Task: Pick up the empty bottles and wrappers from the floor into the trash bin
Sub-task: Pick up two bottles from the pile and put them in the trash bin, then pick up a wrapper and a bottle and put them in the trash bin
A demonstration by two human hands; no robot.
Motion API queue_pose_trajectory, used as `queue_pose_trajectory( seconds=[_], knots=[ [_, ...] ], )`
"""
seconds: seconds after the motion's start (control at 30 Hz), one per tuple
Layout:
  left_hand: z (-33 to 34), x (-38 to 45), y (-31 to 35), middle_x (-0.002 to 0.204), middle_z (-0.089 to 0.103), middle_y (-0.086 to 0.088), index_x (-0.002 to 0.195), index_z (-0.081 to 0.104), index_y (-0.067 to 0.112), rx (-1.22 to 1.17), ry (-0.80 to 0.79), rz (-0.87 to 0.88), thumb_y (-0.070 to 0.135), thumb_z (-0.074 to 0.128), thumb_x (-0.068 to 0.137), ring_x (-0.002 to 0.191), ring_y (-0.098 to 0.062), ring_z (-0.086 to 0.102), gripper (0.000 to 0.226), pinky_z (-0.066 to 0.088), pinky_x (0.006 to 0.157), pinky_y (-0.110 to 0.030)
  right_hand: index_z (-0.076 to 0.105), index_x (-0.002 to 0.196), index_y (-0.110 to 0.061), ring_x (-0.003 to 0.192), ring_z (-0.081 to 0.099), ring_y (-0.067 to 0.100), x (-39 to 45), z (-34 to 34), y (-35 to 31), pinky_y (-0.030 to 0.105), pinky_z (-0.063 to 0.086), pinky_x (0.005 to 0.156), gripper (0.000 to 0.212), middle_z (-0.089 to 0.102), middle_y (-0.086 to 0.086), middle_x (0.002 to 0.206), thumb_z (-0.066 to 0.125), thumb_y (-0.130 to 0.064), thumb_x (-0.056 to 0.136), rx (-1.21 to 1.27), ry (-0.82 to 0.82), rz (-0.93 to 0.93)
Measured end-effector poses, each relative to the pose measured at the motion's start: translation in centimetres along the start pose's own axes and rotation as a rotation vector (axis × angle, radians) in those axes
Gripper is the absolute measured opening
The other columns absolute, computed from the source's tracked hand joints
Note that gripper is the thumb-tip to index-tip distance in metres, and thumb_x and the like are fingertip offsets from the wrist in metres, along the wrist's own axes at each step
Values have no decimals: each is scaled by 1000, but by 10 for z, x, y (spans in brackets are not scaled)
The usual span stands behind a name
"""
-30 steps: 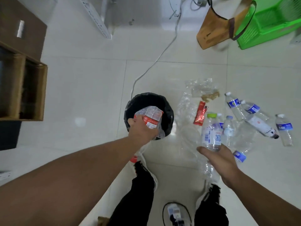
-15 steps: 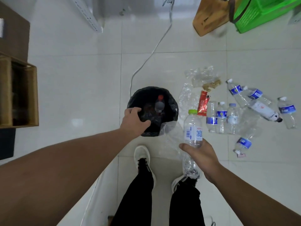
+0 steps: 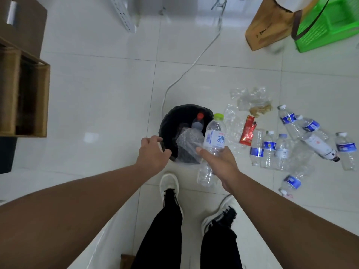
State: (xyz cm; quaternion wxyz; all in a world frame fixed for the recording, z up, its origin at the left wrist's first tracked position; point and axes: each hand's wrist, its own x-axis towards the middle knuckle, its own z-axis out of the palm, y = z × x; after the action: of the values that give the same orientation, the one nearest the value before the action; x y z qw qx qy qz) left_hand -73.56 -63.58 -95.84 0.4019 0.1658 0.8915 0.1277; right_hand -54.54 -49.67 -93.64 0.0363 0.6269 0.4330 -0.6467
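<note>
Holding green-capped bottle (image 3: 213, 136) in right hand (image 3: 220, 162), poised at trash bin (image 3: 169, 121) rim. Left hand (image 3: 152, 152) loose, empty, beside bin. Carry bottle over opening centre, release low so it can't bounce off wrapper inside.

Glossy white tile floor (image 3: 108, 98), grey grout lines, soft ceiling-light glare at left of centre. Brown wooden cabinet (image 3: 23, 90) with open shelf at left edge, dark block below it. White power strip (image 3: 124, 16) at top; a white cable (image 3: 196, 59) snakes down across the tiles. Green plastic basket (image 3: 328, 26) top right, brown paper bag (image 3: 270, 26) leaning just beside it.
</note>
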Motion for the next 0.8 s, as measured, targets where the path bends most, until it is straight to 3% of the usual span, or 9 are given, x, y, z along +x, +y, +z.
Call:
queue_pose_trajectory(
  seconds=[0.1,0.2,0.3,0.4,0.53,0.8],
  knots=[
    [-1,4,-8,151,37,-9,142,52,23,-7,6,0,36,71,98,113,-28,63,50,45,90,-34,56,130,-23,103,77,23,23,18,0,43,62,82,72,72,2,126,95,-53,77,-11,-3,-10],
    [-4,4,-12,150,37,-8,143,50,23,4,1,13,36,70,98,114,-28,61,51,45,89,-34,50,157,-20,128,67,27,36,22,1,49,54,110,101,64,1,147,88,-68,76,-156,11,-54],
    [-5,6,-15,149,38,-8,143,50,23,4,-15,27,36,69,98,116,-28,60,51,45,91,-35,53,158,-19,127,65,25,39,11,7,35,48,98,97,65,3,150,82,-69,81,-228,48,-81],
    [-7,8,-10,148,39,-7,141,50,24,10,-31,26,37,69,97,119,-29,58,50,48,96,-39,59,150,-21,115,60,22,33,-9,17,31,43,87,82,62,5,151,80,-66,85,-273,87,-47],
    [-8,6,4,147,39,-6,143,51,25,22,-51,43,35,67,96,123,-30,57,50,52,104,-45,51,159,-24,144,55,30,16,-43,28,37,43,101,90,52,10,164,78,-68,86,-289,101,11],
    [15,-18,53,147,37,-5,146,50,26,92,-121,132,34,69,95,124,-29,55,55,52,105,-44,49,161,-27,146,53,27,-19,-118,59,39,43,105,90,50,8,164,82,-62,86,-179,177,52]
  ],
)
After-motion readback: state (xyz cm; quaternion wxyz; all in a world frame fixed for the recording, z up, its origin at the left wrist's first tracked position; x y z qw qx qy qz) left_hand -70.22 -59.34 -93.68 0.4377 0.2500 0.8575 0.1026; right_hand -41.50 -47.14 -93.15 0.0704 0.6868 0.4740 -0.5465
